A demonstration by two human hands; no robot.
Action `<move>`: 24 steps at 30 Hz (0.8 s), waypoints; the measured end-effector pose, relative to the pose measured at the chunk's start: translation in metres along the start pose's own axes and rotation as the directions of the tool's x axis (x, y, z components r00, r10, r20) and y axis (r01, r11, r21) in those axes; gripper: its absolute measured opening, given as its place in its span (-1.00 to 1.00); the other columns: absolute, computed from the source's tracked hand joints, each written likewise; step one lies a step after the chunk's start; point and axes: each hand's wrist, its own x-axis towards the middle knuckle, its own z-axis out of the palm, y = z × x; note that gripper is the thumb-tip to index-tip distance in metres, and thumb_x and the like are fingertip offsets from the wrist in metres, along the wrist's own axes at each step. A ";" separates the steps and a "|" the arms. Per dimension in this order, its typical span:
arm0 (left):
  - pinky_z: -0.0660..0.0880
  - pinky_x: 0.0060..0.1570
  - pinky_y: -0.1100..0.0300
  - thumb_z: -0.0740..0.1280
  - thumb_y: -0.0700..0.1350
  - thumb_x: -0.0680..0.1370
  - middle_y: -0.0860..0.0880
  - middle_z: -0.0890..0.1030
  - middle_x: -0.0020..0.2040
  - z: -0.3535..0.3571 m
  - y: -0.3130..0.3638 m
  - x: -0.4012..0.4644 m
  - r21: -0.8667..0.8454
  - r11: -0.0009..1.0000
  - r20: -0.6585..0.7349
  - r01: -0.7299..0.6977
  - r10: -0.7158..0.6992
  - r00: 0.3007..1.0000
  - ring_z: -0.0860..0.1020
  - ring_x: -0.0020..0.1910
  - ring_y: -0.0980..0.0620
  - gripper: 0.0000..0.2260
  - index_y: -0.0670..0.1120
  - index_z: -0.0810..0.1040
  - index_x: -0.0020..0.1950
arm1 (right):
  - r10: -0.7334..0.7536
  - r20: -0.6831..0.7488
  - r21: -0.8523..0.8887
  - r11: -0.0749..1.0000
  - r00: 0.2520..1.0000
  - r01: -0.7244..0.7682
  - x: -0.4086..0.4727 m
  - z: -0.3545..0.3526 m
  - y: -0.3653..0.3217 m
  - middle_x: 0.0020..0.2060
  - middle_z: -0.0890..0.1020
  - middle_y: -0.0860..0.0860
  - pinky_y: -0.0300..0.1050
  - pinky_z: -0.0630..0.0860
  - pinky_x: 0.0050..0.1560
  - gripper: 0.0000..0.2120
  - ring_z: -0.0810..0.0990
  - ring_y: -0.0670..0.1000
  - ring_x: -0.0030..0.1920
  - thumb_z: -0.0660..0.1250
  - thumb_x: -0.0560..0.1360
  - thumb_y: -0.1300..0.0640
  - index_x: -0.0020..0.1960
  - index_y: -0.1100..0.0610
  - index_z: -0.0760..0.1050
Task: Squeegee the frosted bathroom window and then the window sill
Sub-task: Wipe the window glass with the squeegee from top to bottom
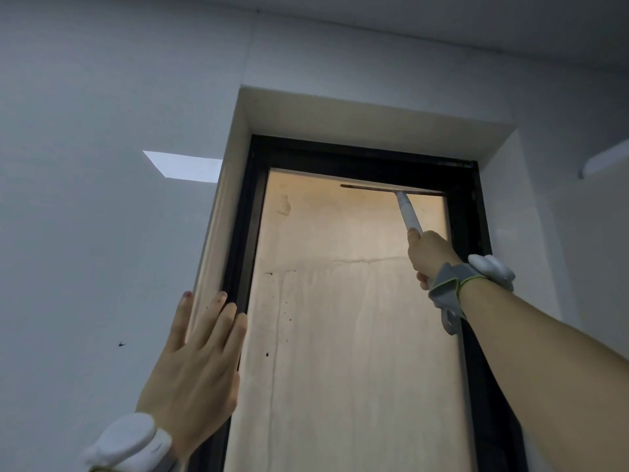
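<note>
Head view looks up at a tall frosted window (350,318), its matte pane glowing warm amber and streaked with drip trails and dark specks, set in a black frame (476,216) within a smooth white plastered recess (235,172). Pale grey walls surround it. A squeegee (396,194), with a thin straight blade and white tubular handle, lies against the pane's upper right corner. The right hand (430,255) grips the handle's lower end. The left hand (197,362) rests flat, fingers extended, on the recess's left edge, well apart from the squeegee.
</note>
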 end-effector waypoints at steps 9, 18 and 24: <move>0.13 0.45 -0.40 0.01 -0.18 0.43 -0.23 0.53 0.25 0.004 0.000 0.001 0.001 1.000 -0.025 -0.007 0.007 1.000 0.42 0.43 -0.26 -0.51 -0.27 0.55 0.24 | -0.019 -0.013 -0.033 0.999 1.000 0.019 0.005 -0.010 0.010 -0.24 0.49 0.16 -0.09 0.42 -0.33 -0.51 0.46 0.11 -0.35 -0.03 0.68 -0.09 0.20 0.31 0.42; 0.11 0.42 -0.45 0.06 -0.18 0.41 -0.19 0.48 0.33 0.001 0.002 0.003 0.015 0.999 -0.017 -0.047 0.048 0.999 0.33 0.51 -0.20 -0.52 -0.22 0.56 0.24 | 0.005 -0.014 -0.013 1.000 1.000 -0.005 0.021 -0.008 0.003 -0.12 0.50 0.21 -0.03 0.45 -0.16 -0.49 0.50 0.18 -0.19 -0.02 0.68 -0.10 0.24 0.33 0.40; 0.14 0.40 -0.46 0.01 -0.20 0.43 -0.21 0.51 0.33 0.008 -0.002 0.004 0.013 0.997 -0.072 -0.080 0.081 0.994 0.33 0.51 -0.19 -0.53 -0.21 0.60 0.16 | 0.063 -0.006 0.007 0.998 0.998 -0.063 0.019 0.004 0.011 -0.11 0.49 0.18 -0.06 0.43 -0.27 -0.49 0.49 0.17 -0.20 -0.01 0.67 -0.14 0.25 0.29 0.40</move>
